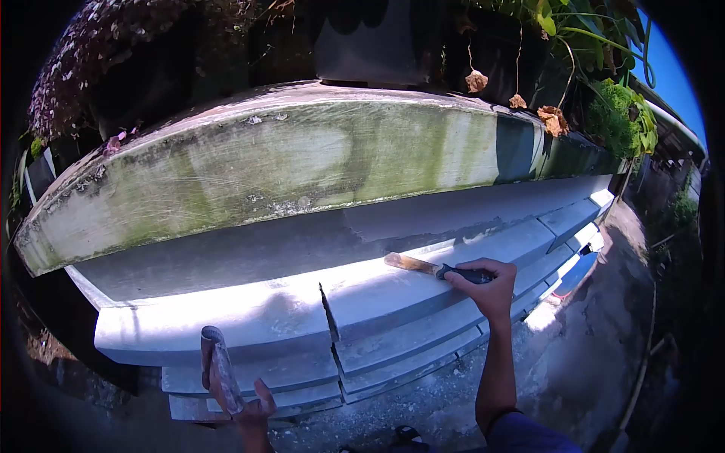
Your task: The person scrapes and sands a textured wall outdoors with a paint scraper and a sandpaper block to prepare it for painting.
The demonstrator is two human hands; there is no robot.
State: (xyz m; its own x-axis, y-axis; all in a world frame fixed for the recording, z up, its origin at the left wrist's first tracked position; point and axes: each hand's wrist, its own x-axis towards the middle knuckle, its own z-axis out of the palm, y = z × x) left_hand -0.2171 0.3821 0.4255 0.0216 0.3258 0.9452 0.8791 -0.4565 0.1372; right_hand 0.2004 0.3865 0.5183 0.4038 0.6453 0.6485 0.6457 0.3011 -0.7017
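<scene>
My right hand [491, 287] is wrapped round the dark handle of a scraper [414, 263], whose pale, stained end lies at the upper face of the white ledge [377, 291]. At the lower left, my left hand [255, 414] holds a curled, worn sheet [219, 370] that looks like sandpaper, upright in front of the ledge. A dark crack [329, 311] runs down the ledge between my hands.
Above the ledge a green-stained concrete slab [264, 166] juts out. Plants with dry leaves [553, 119] hang over its right end. Stepped blocks [408, 343] lie below the ledge, over dusty ground [559, 362]. Part of a sandal [408, 434] shows at the bottom.
</scene>
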